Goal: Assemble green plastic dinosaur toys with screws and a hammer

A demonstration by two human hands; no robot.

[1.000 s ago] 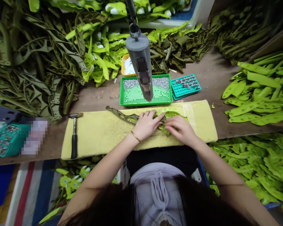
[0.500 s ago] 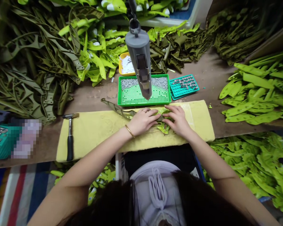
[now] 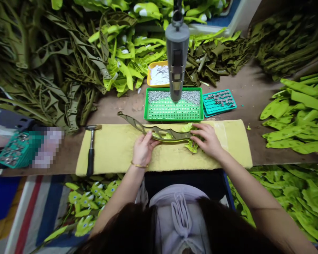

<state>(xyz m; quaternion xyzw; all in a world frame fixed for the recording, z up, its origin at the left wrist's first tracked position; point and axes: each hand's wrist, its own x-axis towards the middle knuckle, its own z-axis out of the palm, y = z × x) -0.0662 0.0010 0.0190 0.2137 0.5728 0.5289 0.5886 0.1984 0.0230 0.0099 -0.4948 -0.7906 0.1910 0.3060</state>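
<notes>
A long, curved olive-green plastic part [image 3: 172,134] with cut-outs lies over bright green plastic pieces [image 3: 192,146] above the padded yellow cloth [image 3: 116,151]. My left hand [image 3: 144,149] grips the olive part near its middle, thumb on top and fingers underneath. At the right end, my right hand [image 3: 207,138] has its fingers closed on the same part, where it meets the bright green pieces. Its fingertips partly cover that joint. Above them hangs a grey power screwdriver [image 3: 177,63], its tip pointing down, touched by neither hand.
A hammer [image 3: 90,151] lies on the cloth's left end. Behind the cloth stand a green tray of screws [image 3: 173,114], a teal tray of small round pieces [image 3: 219,102] and a yellow tray [image 3: 158,74]. Olive parts [image 3: 69,63] and bright green parts [image 3: 294,120] are heaped around.
My left hand has moved left and down along the olive part, uncovering its middle. My right hand stays at the right end. The view has shifted, so the surroundings appear farther right.
</notes>
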